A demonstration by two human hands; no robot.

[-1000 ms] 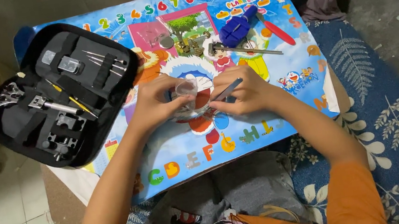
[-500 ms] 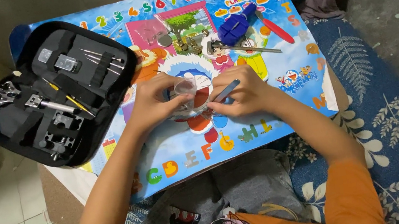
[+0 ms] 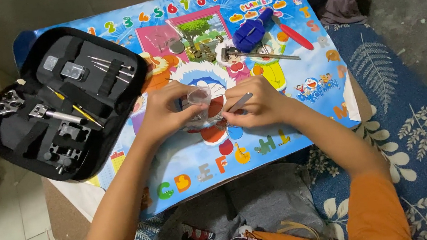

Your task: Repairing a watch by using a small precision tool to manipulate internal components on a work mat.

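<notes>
**Small clear container pinched over the cartoon mat**

The left hand is curled closed around a small clear container, thumb and fingertips pressing its sides, so the container sits up between the fingers with its round top showing above them. The right hand is closed in a pinch on a thin metal tool, whose tip points toward the container and ends just beside its lower edge; whether it touches is too small to tell. Both hands rest at the middle of the colourful cartoon mat, which covers a small table.

Off the mat's left edge, partly overlapping it, lies an open black tool case with small metal tools strapped inside. Toward the mat's far edge, well apart from the hands, sit a blue tool, a red-handled tool just to its right, and a long metal rod just below the blue tool.
</notes>
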